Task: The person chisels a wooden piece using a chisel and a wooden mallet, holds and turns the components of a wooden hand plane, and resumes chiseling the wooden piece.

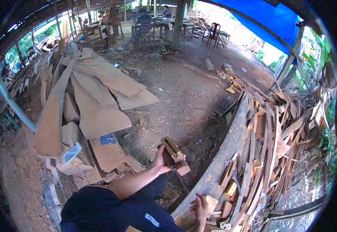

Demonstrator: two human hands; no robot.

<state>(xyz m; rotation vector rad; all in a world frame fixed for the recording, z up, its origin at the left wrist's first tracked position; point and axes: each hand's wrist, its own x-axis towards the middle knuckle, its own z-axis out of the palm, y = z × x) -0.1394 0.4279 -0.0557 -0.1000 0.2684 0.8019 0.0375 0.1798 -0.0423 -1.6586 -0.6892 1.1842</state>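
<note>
My left hand (160, 161), arm stretched forward, is closed around a brown wooden block (171, 149) with a long slot in its upper face. Another short wooden piece (182, 168) shows just below the slotted block; whether the two are joined I cannot tell. Low in the view, my right hand (200, 205) has its fingers loosely bent and apart, with nothing visible in them. It is beside a pale cut wood piece (211, 203), near the end of a long thick plank (211, 176).
Scrap wood strips (267, 143) are heaped along the right. Broad flat boards (98, 112) lean in a stack on the left. A post (179, 25), a chair (214, 31) and people stand farther back. Shavings cover the dirt floor (172, 92).
</note>
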